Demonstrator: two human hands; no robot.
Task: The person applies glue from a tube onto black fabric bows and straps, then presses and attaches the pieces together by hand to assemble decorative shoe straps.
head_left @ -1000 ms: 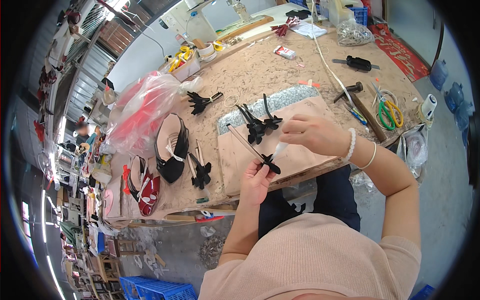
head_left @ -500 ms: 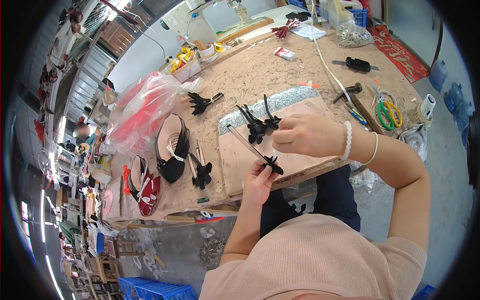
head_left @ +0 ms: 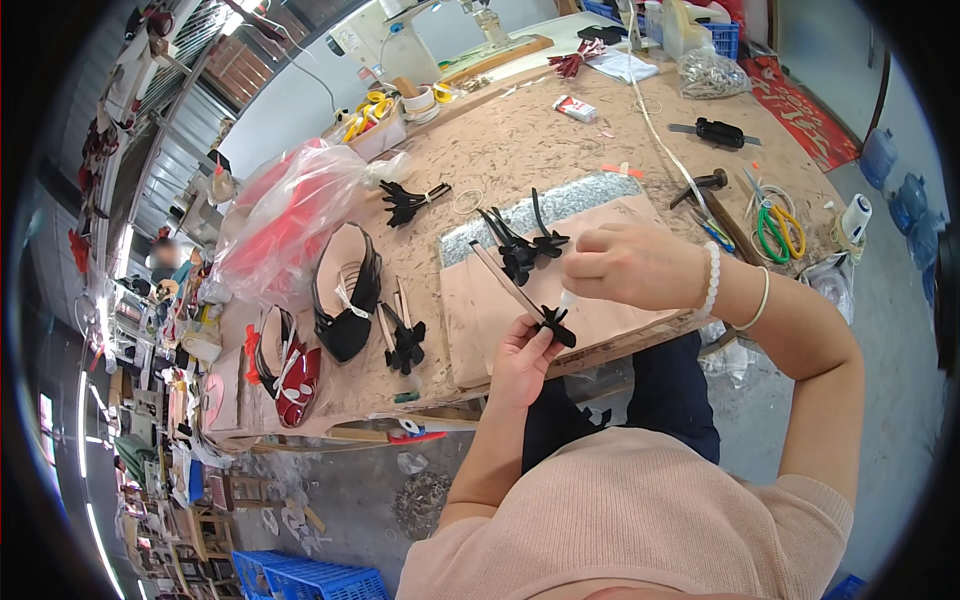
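Observation:
My left hand [head_left: 522,365] pinches a shoe strap [head_left: 500,278] at its black bow end [head_left: 557,325]; the pale underside of the strap runs up and away to the left. Just above the bow, the fingers of my right hand [head_left: 632,268] are closed on a small white-tipped thing [head_left: 567,299], mostly hidden by the hand. The tip points down toward the bow, slightly apart from it. Beyond my hands, several black bow straps [head_left: 518,258] rest on the board [head_left: 470,330]. Left of the board lie more bow straps [head_left: 404,345].
A black shoe [head_left: 345,300] and a red shoe [head_left: 292,385] stand at left by a plastic bag [head_left: 290,215]. A bundle of black straps [head_left: 408,203] lies farther back. On the right are a hammer [head_left: 730,215], scissors [head_left: 772,235], and a thread spool [head_left: 856,215].
The white tip has lifted off the bow as my right hand moved slightly right. My left hand, still holding the strap, has shifted a little to the right.

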